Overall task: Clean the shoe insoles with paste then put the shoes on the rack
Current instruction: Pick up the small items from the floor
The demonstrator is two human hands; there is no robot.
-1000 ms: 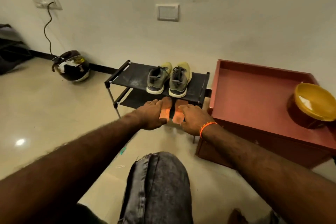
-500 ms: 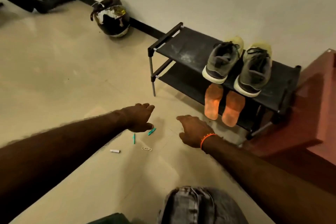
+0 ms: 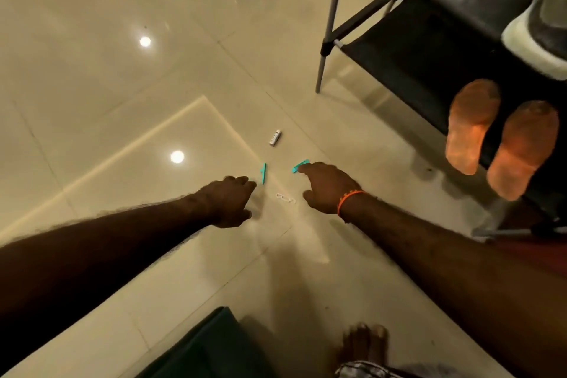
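Both hands, left and right, hover empty over the floor, fingers loosely spread. Insoles lean against the rack; judged light, floppy, best pinched at heel edges.

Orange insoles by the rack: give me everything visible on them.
Two flat orange insoles, foam-like by their look, with a mottled, paler, worn surface. They lie side by side, apart by a narrow dark gap, on the lower black fabric shelf of the metal-framed shoe rack. Their rounded near ends overhang that shelf's front edge above the tiled floor. A grey shoe with a pale sole sits on the upper shelf above them. Neither hand touches them.
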